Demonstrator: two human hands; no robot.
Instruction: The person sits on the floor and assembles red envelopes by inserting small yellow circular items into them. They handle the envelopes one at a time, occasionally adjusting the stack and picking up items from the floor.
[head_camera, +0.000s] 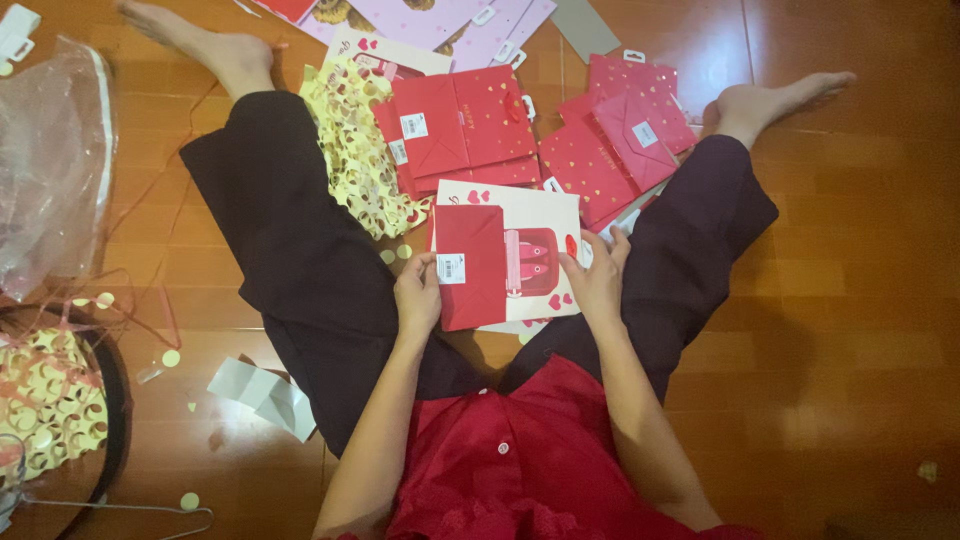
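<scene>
I sit on a wooden floor with my legs spread. My left hand (417, 293) grips the left edge of a flat gift bag (520, 215), white with red hearts and a pink picture. Its folded red bottom flap (470, 262), with a small white sticker, lies under my left thumb. My right hand (594, 279) holds the bag's right edge. The bag is held flat between my knees, just above my lap.
Folded red paper bags (463, 125) and dotted red ones (615, 140) lie piled beyond the held bag. A yellow punched-out sheet (352, 150) drapes over my left thigh. Clear plastic wrap (50, 160) sits at far left, a white folded scrap (262, 393) by my left elbow.
</scene>
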